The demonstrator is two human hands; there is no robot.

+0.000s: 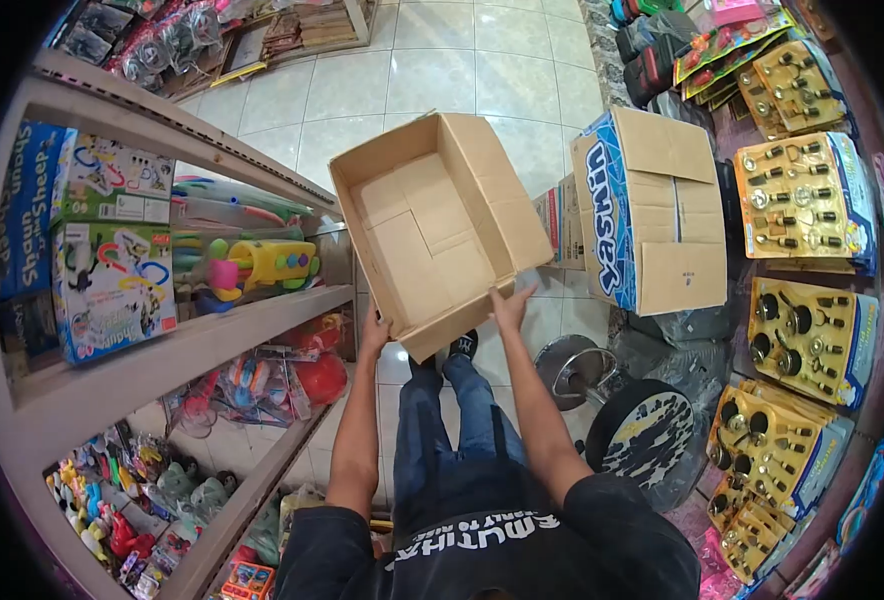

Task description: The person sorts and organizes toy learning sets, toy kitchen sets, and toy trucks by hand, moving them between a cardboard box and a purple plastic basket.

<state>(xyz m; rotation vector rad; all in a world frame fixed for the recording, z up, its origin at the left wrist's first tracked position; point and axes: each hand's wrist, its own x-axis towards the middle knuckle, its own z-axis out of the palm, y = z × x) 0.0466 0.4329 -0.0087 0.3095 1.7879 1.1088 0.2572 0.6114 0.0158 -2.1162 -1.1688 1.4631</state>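
Observation:
An open-topped brown cardboard box (432,240) is held tilted in front of my body, and its bare inner bottom shows. My left hand (376,331) grips the box at its near left corner, with some fingers hidden behind the wall. At the near right corner, my right hand (510,308) holds the edge with a finger over the rim and another digit spread outward along the side. Beneath the box's near edge, my shoes and jeans (462,400) show on the tiled floor.
Shelves (192,350) with toy boxes (112,290) and bagged toys run along the left. On the right stand a closed Yasmin carton (662,215), a round stool (647,435) and several toy kitchen sets (797,195). Pale tiles (432,60) lie ahead.

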